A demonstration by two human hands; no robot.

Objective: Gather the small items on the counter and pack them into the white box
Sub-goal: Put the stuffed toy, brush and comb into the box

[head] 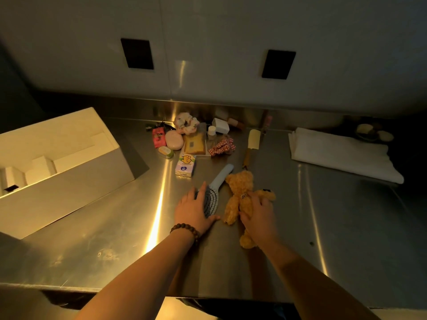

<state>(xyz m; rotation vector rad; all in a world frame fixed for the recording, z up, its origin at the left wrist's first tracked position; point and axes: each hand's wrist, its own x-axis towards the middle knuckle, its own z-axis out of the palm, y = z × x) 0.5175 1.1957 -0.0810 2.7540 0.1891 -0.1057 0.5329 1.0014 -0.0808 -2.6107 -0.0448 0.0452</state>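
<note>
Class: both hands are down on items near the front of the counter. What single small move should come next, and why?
Probably curl the right hand around the teddy bear and lift it. That hand already lies on the bear, and the white box stands open to the left. The left hand rests on the hairbrush.

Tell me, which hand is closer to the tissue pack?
Left. The left hand lies on the hairbrush just below the tissue pack; the right hand sits farther right, on the teddy bear.

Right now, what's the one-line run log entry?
left hand on pale blue hairbrush | right hand grips golden plush bear | white box open, unpacked
</note>
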